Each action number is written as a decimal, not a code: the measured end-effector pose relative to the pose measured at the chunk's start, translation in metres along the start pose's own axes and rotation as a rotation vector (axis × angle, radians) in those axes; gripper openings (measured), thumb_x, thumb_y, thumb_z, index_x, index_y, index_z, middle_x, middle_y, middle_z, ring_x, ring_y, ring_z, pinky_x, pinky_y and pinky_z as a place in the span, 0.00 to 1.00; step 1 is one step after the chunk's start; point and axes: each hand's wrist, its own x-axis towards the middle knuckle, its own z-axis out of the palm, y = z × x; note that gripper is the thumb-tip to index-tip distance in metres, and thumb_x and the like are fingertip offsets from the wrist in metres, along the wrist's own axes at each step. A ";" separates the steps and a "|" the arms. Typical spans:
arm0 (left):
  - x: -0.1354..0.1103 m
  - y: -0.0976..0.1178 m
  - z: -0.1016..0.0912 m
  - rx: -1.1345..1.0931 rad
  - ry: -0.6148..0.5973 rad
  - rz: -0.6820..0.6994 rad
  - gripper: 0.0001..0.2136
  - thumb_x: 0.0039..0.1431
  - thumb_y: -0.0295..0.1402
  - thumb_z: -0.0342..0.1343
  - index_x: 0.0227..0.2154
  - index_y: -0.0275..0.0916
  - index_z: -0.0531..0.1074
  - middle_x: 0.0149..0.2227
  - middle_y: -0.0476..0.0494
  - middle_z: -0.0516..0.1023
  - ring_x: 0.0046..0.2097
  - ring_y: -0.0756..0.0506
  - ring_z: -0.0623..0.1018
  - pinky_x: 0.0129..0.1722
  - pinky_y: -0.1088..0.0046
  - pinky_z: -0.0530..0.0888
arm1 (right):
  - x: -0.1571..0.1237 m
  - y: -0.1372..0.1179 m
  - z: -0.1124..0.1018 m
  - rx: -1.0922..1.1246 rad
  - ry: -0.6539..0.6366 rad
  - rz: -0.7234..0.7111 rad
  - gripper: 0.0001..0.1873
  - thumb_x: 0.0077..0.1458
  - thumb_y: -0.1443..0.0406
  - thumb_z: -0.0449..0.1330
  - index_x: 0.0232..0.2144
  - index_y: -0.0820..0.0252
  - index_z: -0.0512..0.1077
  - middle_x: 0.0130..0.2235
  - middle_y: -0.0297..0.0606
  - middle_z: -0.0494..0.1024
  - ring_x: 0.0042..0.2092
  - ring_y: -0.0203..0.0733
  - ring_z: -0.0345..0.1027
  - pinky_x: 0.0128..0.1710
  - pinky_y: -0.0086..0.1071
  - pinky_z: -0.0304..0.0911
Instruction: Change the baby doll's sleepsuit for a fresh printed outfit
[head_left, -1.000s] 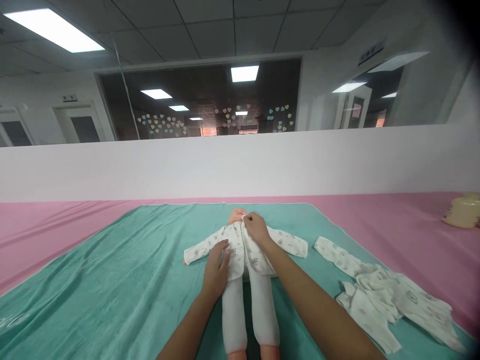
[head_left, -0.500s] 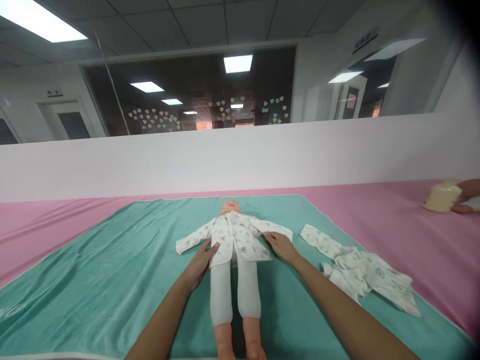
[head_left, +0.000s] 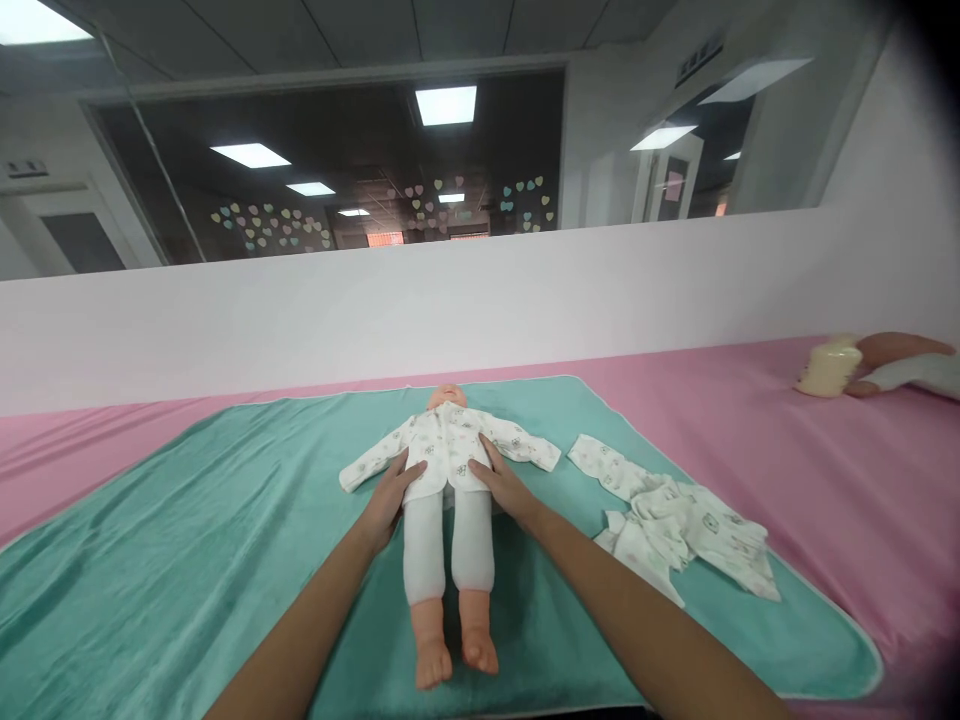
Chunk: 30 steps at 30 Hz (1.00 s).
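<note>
A baby doll (head_left: 430,585) lies on its back on a green towel (head_left: 247,520), feet towards me and arms spread. It wears a white printed jacket (head_left: 442,445), closed down the front, over a pale soft body and thighs. My left hand (head_left: 390,490) clasps the doll's side at the jacket, thumb on the front and the other fingers partly hidden. Opposite it, my right hand (head_left: 504,482) holds the other side, thumb on the lower front and a finger higher up. A crumpled white printed baby garment (head_left: 675,520) lies to the right on the towel.
The towel lies over a pink sheet (head_left: 720,400). At the far right are a cream-coloured bottle (head_left: 829,368) and part of another doll (head_left: 900,352). A white wall (head_left: 420,310) with a window above it runs along the back.
My right hand has moved inward from the jacket's spread right edge to the doll's side. That jacket front now lies flat against the body. My view has shifted slightly, showing the doll's feet.
</note>
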 end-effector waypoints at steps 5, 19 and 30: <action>0.022 -0.013 -0.002 0.120 0.075 0.077 0.28 0.47 0.45 0.59 0.51 0.42 0.64 0.53 0.40 0.67 0.48 0.43 0.72 0.41 0.73 0.71 | 0.009 0.010 -0.009 0.021 0.021 0.022 0.42 0.46 0.48 0.58 0.60 0.48 0.47 0.63 0.32 0.47 0.63 0.44 0.41 0.61 0.41 0.43; 0.015 -0.004 -0.014 0.139 0.135 0.290 0.15 0.50 0.45 0.54 0.26 0.36 0.65 0.24 0.52 0.65 0.26 0.53 0.64 0.26 0.79 0.62 | 0.009 0.015 -0.008 -0.074 0.032 -0.015 0.41 0.47 0.48 0.57 0.60 0.50 0.48 0.63 0.33 0.49 0.62 0.43 0.43 0.61 0.38 0.42; 0.009 -0.007 -0.029 0.279 0.262 0.353 0.15 0.54 0.44 0.49 0.20 0.37 0.61 0.16 0.55 0.52 0.20 0.53 0.54 0.19 0.78 0.54 | -0.031 -0.001 -0.019 -0.509 0.084 -0.075 0.30 0.53 0.48 0.49 0.53 0.57 0.61 0.55 0.40 0.64 0.55 0.47 0.57 0.55 0.41 0.53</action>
